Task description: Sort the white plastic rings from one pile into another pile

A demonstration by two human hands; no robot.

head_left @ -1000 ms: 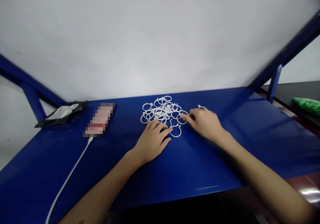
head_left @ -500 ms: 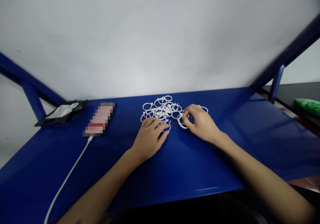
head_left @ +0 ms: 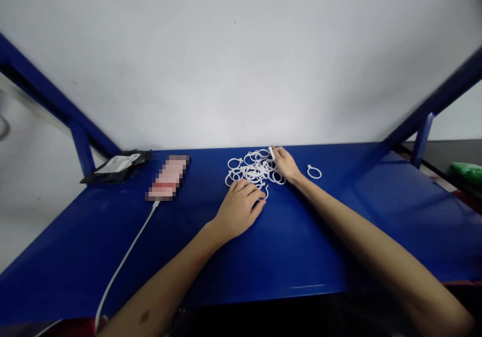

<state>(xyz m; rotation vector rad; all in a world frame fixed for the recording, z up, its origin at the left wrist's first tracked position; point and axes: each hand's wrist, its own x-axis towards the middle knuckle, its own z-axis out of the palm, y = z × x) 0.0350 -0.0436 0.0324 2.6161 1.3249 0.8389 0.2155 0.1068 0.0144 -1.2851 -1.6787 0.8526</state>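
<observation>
A heap of several white plastic rings [head_left: 251, 169] lies on the blue table [head_left: 339, 236] near the wall. My left hand [head_left: 241, 207] rests at the heap's near edge, fingers curled over a ring there. My right hand [head_left: 285, 165] reaches into the heap's far right side, its fingertips pinched on a ring. One single ring [head_left: 314, 172] lies apart, just right of my right hand.
A phone [head_left: 167, 177] with a white cable [head_left: 124, 261] lies left of the heap. A black packet [head_left: 117, 165] sits at the far left by a blue frame post [head_left: 81, 148]. A green object [head_left: 468, 170] lies on a dark surface at the right.
My right hand has stretched farther back into the heap, leaving one ring alone on the table to its right. My left hand has barely moved. The view has tilted.
</observation>
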